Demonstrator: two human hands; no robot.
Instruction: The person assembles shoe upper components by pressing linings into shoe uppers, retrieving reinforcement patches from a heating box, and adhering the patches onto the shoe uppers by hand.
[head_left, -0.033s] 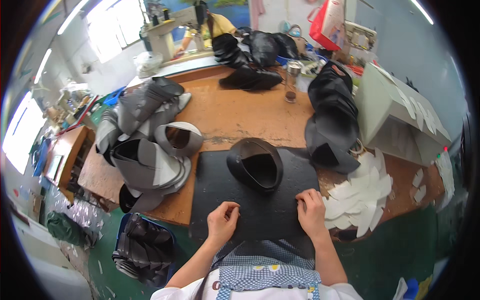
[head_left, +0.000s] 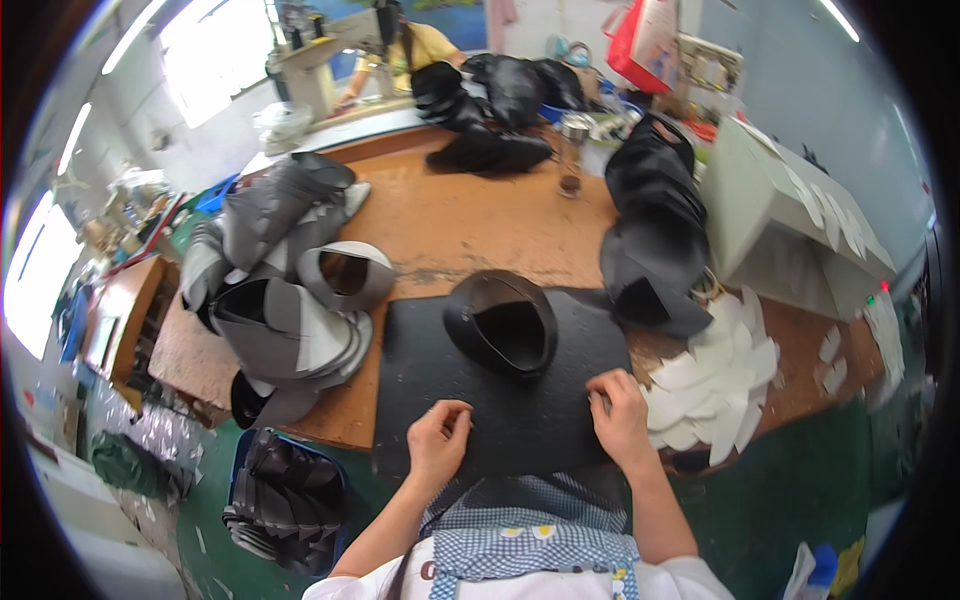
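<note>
The view comes from the left of two fisheye cameras on the wearer's head, looking down and forward. The checked apron (head_left: 535, 555) lies nearest, below; the left hand (head_left: 438, 440) and right hand (head_left: 620, 418) come just beyond, then the bench (head_left: 470, 235), with the blue-grey wall (head_left: 800, 75) farther off.

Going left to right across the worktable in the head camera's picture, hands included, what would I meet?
Stacked grey and white pieces → left hand → dark hollow piece on the black mat → right hand → heap of white pieces → two small loose white pieces.
</note>
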